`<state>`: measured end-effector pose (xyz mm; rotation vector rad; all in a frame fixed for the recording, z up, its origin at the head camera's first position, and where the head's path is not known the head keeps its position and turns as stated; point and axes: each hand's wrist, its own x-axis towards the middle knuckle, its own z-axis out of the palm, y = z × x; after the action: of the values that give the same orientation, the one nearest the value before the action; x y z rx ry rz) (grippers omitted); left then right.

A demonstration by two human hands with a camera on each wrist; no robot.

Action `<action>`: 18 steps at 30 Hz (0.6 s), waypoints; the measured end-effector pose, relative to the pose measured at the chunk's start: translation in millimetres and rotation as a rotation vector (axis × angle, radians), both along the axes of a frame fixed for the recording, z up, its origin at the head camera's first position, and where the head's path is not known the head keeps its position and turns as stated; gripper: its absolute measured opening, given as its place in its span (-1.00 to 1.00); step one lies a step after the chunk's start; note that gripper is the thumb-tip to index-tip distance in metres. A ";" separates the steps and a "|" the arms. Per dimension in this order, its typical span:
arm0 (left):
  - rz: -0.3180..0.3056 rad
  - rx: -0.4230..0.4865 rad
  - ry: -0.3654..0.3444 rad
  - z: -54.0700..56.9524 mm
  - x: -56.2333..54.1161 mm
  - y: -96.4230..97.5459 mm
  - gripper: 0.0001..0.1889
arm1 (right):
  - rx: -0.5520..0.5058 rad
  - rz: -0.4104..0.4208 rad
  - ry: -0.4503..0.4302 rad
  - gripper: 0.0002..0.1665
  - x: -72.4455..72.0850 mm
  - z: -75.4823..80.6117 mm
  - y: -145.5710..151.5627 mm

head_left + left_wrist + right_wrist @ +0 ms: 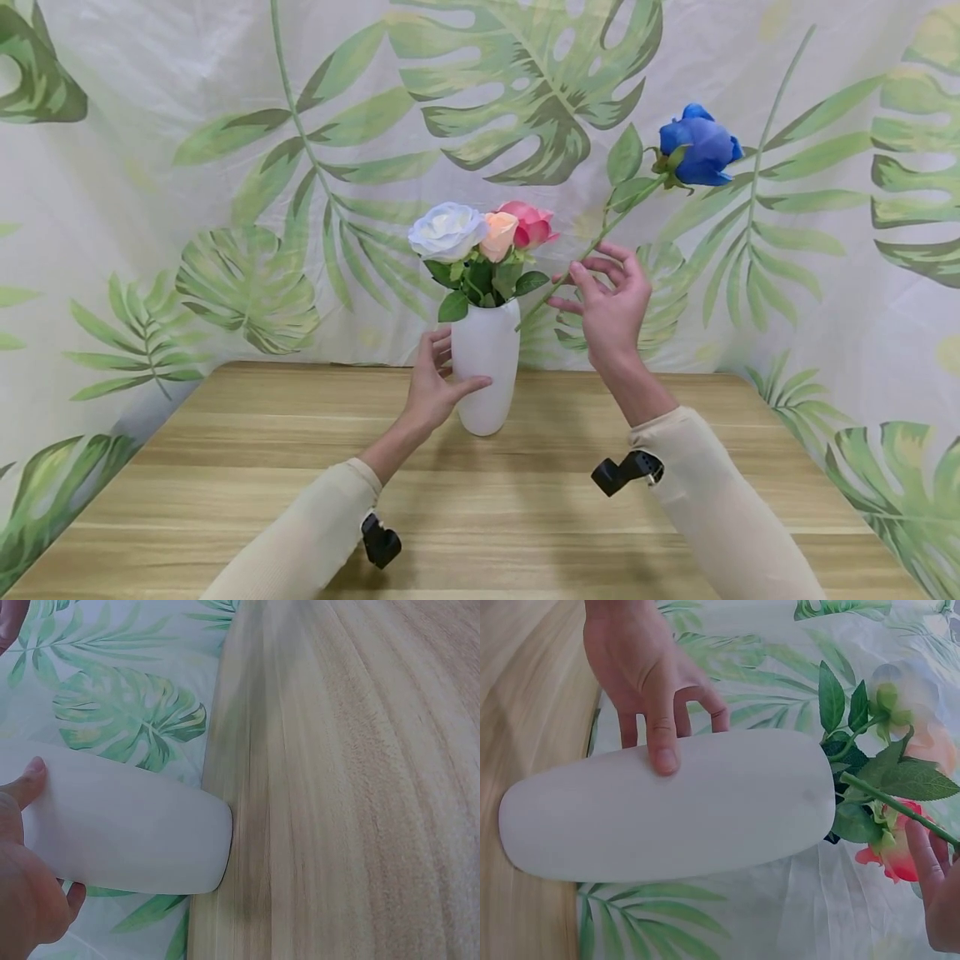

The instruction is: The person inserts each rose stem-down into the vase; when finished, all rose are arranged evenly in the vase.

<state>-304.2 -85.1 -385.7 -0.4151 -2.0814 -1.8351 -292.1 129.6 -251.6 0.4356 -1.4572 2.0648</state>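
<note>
A white vase (pixel 486 367) stands upright on the table and holds a pale blue-white rose (pixel 447 232), a peach rose (pixel 498 237) and a pink rose (pixel 529 223). My left hand (pixel 437 387) grips the vase from its left side, thumb across the front. To the right of the vase, my right hand (pixel 617 310) pinches the green stem of a blue rose (pixel 699 148). That rose leans up and to the right, its bloom high. In the right wrist view the cut end of its stem (pixel 889 799) is near the vase's mouth, outside it.
The wood-grain table (pixel 300 467) reaches back to a leaf-patterned cloth (pixel 360 125) hung behind it. Black wrist cameras sit on both cream sleeves (pixel 307 533). Green leaves (pixel 453 306) spill over the vase's rim.
</note>
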 end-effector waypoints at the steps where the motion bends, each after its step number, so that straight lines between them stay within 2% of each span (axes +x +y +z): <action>1: 0.000 0.000 0.000 0.0 0.0 -0.1 -0.11 | -0.012 -0.005 0.011 -0.67 -1.0 0.2 -1.9; 10: -0.016 0.014 0.009 -1.0 0.1 0.1 -0.14 | -0.148 -0.049 0.102 -0.72 -10.8 3.4 -19.8; 18: -0.012 0.013 0.021 -0.9 -0.1 -0.4 -0.14 | -0.218 -0.047 0.072 -0.71 -17.5 1.9 -30.4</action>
<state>-304.2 -85.5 -386.6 -0.4427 -2.0567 -1.8422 -309.7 99.2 -249.8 0.3792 -1.1746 2.1185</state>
